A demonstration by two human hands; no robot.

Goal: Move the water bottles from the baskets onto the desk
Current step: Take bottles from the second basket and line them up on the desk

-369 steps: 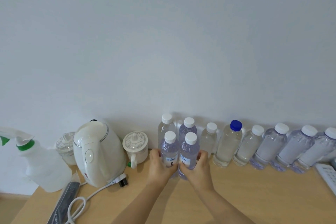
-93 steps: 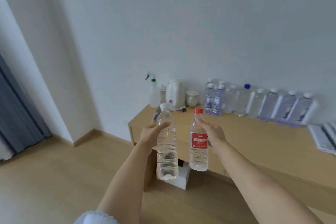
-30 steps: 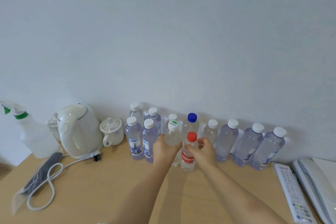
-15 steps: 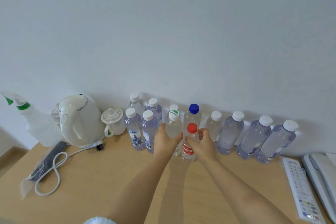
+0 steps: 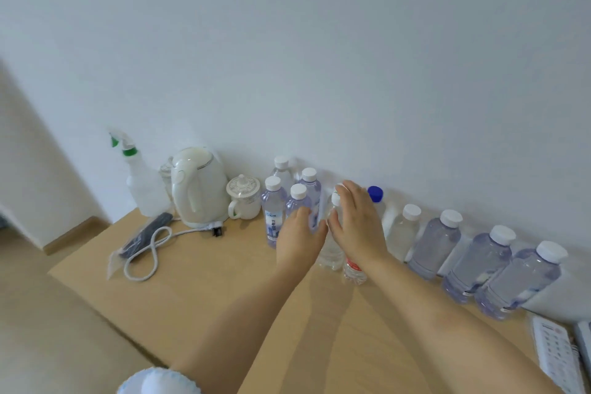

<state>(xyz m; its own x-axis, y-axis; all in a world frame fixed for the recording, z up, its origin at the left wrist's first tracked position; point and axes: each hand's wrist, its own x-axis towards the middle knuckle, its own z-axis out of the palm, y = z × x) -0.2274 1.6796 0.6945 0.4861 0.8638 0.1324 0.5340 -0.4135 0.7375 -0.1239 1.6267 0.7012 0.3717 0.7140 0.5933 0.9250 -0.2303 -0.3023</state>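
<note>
Both hands, L & R, spread, holding nothing; 2 bottles stand behind them. Next: more from baskets.

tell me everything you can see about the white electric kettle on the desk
The white electric kettle stands upright at the back left of the desk, near the wall. It looks like glossy plastic, rounded, lid closed, handle facing the camera. Its white cord loops forward across the desk. A spray bottle stands at its left, a lidded ceramic cup at its right. Neither hand touches it.
</note>
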